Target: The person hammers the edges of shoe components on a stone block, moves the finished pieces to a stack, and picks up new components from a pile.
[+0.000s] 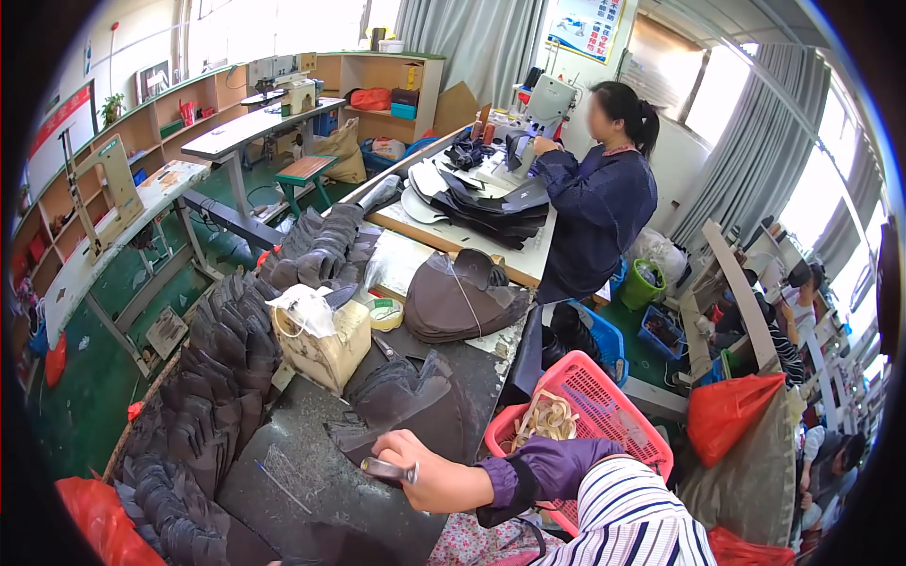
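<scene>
My right hand (429,472), in a purple sleeve cover, is closed around a small silvery metal tool (385,469); its exact kind is hard to make out. It is held over the dark worktable (283,448), just in front of a loose pile of dark, curved cut pieces (415,401). Only a sliver of skin at the bottom edge seems to belong to my left hand (274,563); its fingers are hidden. Close by that sliver, a dark piece (344,545) appears blurred. Long rows of stacked dark pieces (203,396) line the table's left side.
A cream block-shaped box (326,344) and a tape roll (385,314) stand mid-table. Behind them sits a tied bundle of dark pieces (444,302). A pink basket (590,391) is beside my right arm. Across the table, a person (599,189) works at a sewing machine (552,99).
</scene>
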`<state>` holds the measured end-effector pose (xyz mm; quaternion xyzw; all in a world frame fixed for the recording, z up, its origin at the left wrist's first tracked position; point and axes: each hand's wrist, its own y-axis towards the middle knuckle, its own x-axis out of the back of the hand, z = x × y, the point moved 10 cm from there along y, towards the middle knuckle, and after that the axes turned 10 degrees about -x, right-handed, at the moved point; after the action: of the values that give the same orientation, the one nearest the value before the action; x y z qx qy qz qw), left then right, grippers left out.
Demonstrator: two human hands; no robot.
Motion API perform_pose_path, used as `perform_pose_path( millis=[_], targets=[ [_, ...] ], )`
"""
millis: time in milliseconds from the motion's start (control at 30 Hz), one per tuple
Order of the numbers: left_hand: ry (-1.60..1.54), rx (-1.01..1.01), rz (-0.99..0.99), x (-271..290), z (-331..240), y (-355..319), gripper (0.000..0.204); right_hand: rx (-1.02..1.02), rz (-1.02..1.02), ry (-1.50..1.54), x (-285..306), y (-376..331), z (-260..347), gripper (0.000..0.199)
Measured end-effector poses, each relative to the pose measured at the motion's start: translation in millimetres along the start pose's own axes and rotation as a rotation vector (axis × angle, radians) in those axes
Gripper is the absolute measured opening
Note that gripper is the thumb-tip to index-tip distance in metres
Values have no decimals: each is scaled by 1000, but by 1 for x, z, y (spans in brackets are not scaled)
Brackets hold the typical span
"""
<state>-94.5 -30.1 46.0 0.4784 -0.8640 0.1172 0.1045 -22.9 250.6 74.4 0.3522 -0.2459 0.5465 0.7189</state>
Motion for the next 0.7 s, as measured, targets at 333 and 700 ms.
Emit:
perform_pose_path(
  millis=[333, 700],
  targets=[
    [-82, -33, 309, -100, 6, 4, 26, -128, 401, 475, -29, -8, 25, 35],
    [-97, -17, 271, -151, 28, -18, 25, -55, 647, 359, -79, -32, 28, 32]
  ],
)
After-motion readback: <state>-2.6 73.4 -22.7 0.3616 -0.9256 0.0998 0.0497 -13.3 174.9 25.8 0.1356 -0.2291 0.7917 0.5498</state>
